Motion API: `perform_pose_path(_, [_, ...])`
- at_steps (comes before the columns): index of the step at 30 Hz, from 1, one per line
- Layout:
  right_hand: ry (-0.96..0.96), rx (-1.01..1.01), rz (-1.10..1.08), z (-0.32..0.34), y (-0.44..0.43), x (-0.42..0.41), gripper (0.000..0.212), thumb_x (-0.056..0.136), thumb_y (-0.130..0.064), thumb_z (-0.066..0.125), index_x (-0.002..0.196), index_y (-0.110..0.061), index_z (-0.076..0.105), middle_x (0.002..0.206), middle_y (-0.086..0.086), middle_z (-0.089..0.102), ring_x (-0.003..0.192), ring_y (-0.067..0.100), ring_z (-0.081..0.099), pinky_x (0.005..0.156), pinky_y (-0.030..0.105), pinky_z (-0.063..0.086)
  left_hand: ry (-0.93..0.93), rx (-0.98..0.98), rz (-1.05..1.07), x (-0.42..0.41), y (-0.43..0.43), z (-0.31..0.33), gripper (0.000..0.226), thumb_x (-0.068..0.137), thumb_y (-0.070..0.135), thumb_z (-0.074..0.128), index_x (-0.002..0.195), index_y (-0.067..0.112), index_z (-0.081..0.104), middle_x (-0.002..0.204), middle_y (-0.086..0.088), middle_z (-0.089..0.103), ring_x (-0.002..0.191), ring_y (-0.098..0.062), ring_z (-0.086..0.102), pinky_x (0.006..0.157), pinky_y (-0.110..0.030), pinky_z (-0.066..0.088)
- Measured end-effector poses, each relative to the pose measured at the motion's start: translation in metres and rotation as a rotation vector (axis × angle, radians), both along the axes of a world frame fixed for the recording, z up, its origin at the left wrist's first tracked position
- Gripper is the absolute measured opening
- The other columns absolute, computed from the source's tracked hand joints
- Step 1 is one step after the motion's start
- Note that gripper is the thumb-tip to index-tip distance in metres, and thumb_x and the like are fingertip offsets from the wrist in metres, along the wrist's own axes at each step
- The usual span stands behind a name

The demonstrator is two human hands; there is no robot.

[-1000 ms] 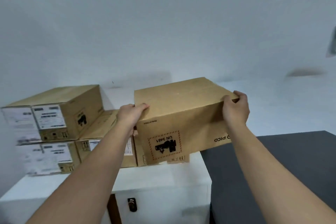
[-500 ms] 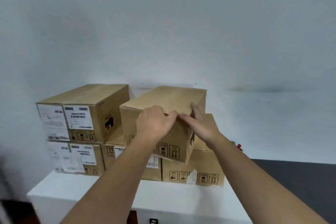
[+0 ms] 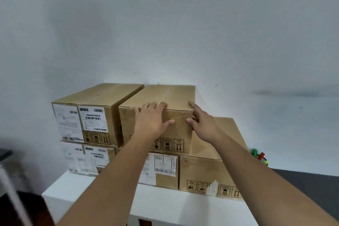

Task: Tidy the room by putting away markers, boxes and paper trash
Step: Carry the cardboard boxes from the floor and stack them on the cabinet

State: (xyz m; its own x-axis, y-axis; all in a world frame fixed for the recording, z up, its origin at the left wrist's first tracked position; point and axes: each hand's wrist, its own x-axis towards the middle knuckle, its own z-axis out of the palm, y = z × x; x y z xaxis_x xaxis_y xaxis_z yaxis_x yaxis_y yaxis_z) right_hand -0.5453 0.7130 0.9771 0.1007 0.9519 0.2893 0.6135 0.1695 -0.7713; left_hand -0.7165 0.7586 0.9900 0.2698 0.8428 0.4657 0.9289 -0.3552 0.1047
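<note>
A plain brown cardboard box [image 3: 165, 95] rests on the upper row of a stack, right beside another labelled box [image 3: 97, 97]. My left hand [image 3: 152, 117] lies flat over its near top edge, fingers spread. My right hand [image 3: 200, 123] touches the box's near right corner with fingers apart. Neither hand grips it. Below are three more boxes: a labelled one [image 3: 86, 158] at left, a middle one [image 3: 163, 169], and one at right [image 3: 203, 172].
The stack stands on a white cabinet top [image 3: 165, 205] against a white wall. Green, red and yellow markers [image 3: 259, 155] show behind the right box. A dark surface [image 3: 311, 183] lies to the right.
The box went from carried in both hands to set down on the stack, then pushed back square against its neighbour. My hands shifted from gripping its sides to resting on its front edge.
</note>
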Motion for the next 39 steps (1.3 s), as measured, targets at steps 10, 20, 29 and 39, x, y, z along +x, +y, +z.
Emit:
perform_pose_path(10, [0.006, 0.001, -0.012, -0.009, 0.009, -0.008, 0.062, 0.098, -0.019, 0.048, 0.150, -0.034, 0.019, 0.139, 0.011, 0.053, 0.126, 0.023, 0.052, 0.098, 0.024, 0.039, -0.005, -0.001, 0.016, -0.008, 0.009, 0.003, 0.066, 0.078, 0.066, 0.056, 0.133, 0.035, 0.042, 0.139, 0.002, 0.051, 0.134, -0.024, 0.039, 0.110, -0.055, 0.026])
perform_pose_path(20, [-0.124, -0.104, 0.053, -0.017, -0.060, 0.029, 0.072, 0.097, -0.030, 0.050, 0.152, -0.031, 0.006, 0.153, 0.006, 0.035, 0.139, 0.026, 0.039, 0.115, 0.041, 0.032, -0.132, -0.052, 0.082, 0.030, -0.057, -0.007, 0.075, 0.090, 0.047, 0.053, 0.150, 0.023, 0.014, 0.161, -0.007, 0.009, 0.149, -0.022, 0.003, 0.121, -0.045, 0.006])
perform_pose_path(29, [-0.089, -0.195, 0.005, -0.090, -0.217, 0.185, 0.044, 0.097, -0.025, 0.049, 0.140, -0.020, 0.041, 0.143, 0.010, 0.049, 0.129, 0.023, 0.049, 0.105, 0.033, 0.040, -0.137, -0.245, -0.002, 0.185, -0.225, -0.096, 0.069, 0.087, 0.043, 0.058, 0.145, 0.020, 0.028, 0.157, -0.007, 0.024, 0.146, -0.025, 0.018, 0.119, -0.044, 0.017])
perform_pose_path(39, [-0.157, -0.363, -0.177, -0.214, -0.381, 0.263, 0.036, 0.097, -0.021, 0.049, 0.132, -0.014, 0.051, 0.136, 0.004, 0.056, 0.126, 0.021, 0.051, 0.105, 0.031, 0.038, -0.035, -0.558, -0.087, 0.253, -0.378, -0.233, 0.045, 0.090, 0.038, 0.053, 0.130, 0.019, 0.044, 0.130, -0.006, 0.051, 0.119, -0.026, 0.047, 0.095, -0.039, 0.043])
